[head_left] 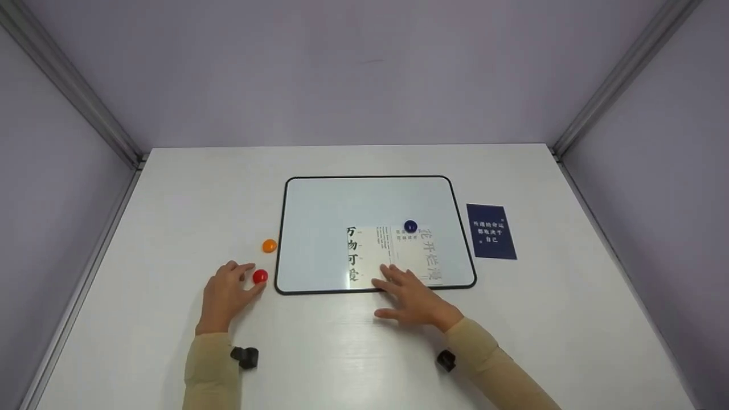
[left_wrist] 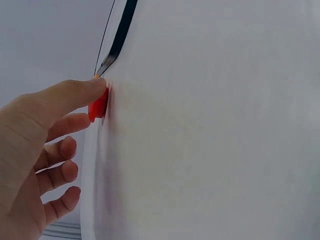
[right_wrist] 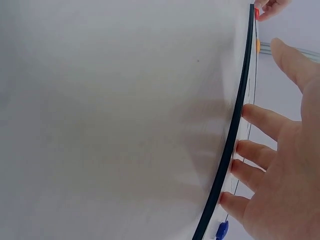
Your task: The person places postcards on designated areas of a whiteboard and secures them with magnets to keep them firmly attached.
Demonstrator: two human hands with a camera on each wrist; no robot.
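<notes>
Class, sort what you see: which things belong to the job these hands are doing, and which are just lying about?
Belong to the job:
red magnet, pinched by the left hand
paper, touched by the right hand
blue magnet, at the paper's far edge
whiteboard, under the paper

Apparently just lying about:
orange magnet, left of the whiteboard, untouched
dark blue card, right of it

Your left hand pinches a red piece between thumb and index finger at the white tabletop; black rim nearby.
</notes>
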